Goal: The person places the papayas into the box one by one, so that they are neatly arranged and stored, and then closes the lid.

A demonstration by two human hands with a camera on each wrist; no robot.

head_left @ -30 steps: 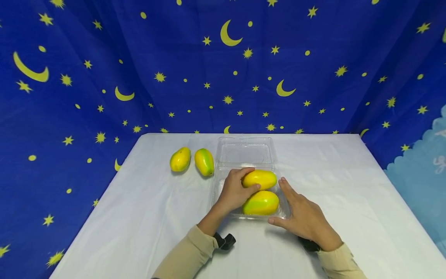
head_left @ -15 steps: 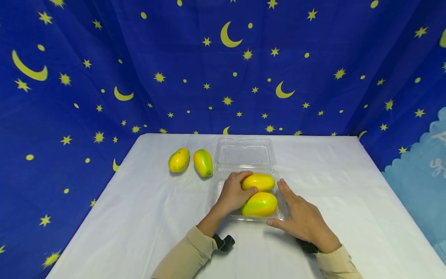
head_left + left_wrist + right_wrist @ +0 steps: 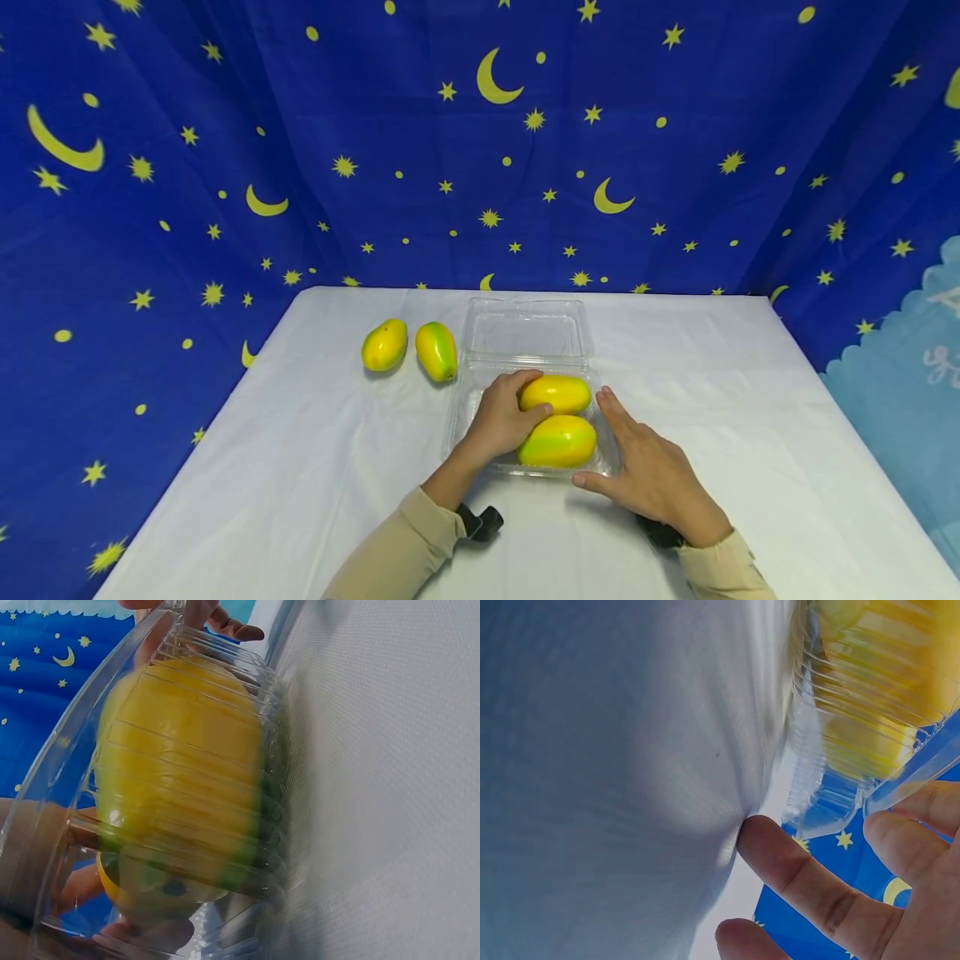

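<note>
Left hand (image 3: 501, 417) grips the far fruit (image 3: 558, 393) by its left end, down in the clear box (image 3: 467, 408)! Right hand (image 3: 651, 467), fingers spread, holding nothing, flanks the box's right side. Near fruit (image 3: 558, 442) lies alongside, also boxed. Lid (image 3: 527, 333) folded back behind; striped fruit (image 3: 437, 352) and plain fruit (image 3: 385, 345) sit left on white cloth (image 3: 675, 358).

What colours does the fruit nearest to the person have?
The nearest fruit is yellow with a green area; the head view shows it best.

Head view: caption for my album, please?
Left hand holding a fruit beside another fruit in an open clear box, two more fruits outside.
</note>
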